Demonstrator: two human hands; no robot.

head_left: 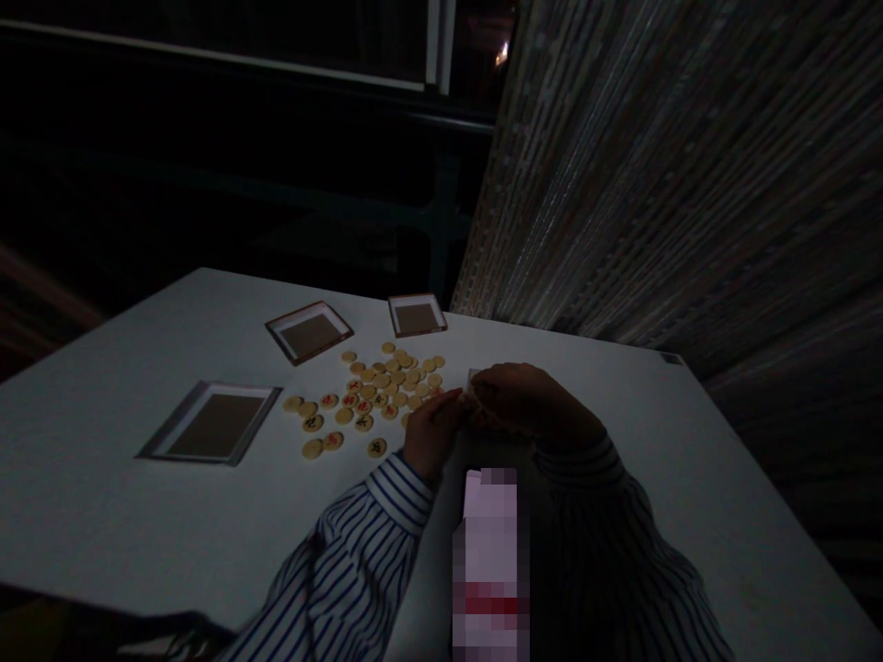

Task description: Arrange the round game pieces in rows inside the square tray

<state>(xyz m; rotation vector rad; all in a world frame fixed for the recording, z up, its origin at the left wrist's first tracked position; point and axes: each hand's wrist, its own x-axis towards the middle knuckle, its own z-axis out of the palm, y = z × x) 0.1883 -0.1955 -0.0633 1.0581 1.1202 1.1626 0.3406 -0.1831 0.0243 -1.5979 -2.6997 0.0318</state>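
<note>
My left hand [432,436] and my right hand [531,400] meet over the table, just right of a loose spread of round xiangqi pieces [393,378]. Both sets of fingers are closed in a pinch around something small and pale, too dark and covered to name. Beneath my right hand lies a box-like thing [473,375], mostly hidden by the fingers. Some pieces show red or black characters; others look blank. Between my forearms, nearer to me, a phone [489,542] lies with a bright screen, its content blurred out.
On the white table [124,515] stand three shallow open trays: a grey-edged tray [258,423] at left and two brown-rimmed ones, a tray [276,338] and another tray [418,335], farther back. A string curtain [621,184] hangs behind the table's right side. The room is dim.
</note>
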